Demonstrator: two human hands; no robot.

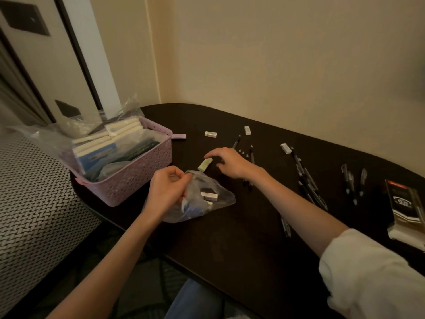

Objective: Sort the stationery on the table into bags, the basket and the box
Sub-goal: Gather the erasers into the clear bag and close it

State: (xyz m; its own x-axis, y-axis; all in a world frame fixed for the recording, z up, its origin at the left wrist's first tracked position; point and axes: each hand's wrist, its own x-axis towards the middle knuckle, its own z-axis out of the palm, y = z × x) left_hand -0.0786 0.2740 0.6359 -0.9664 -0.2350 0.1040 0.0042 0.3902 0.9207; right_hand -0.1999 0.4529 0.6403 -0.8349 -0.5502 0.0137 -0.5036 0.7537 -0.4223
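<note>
A clear plastic bag point(202, 203) lies on the dark table point(230, 238) with erasers inside. My left hand point(166, 188) pinches the bag's mouth at its upper left. My right hand point(227, 162) hovers with relaxed, slightly curled fingers right beside a pale green eraser point(205, 164), holding nothing. Three white erasers point(211, 134) point(247, 130) point(285, 148) lie farther back. Several black pens point(308, 180) are scattered right of my right hand.
A lilac perforated basket point(138, 176) at the table's left end holds bagged notebooks and stationery. A pen box point(406, 208) lies at the far right edge. Three more pens point(354, 183) lie near it. A woven-pattern seat point(34, 199) stands to the left.
</note>
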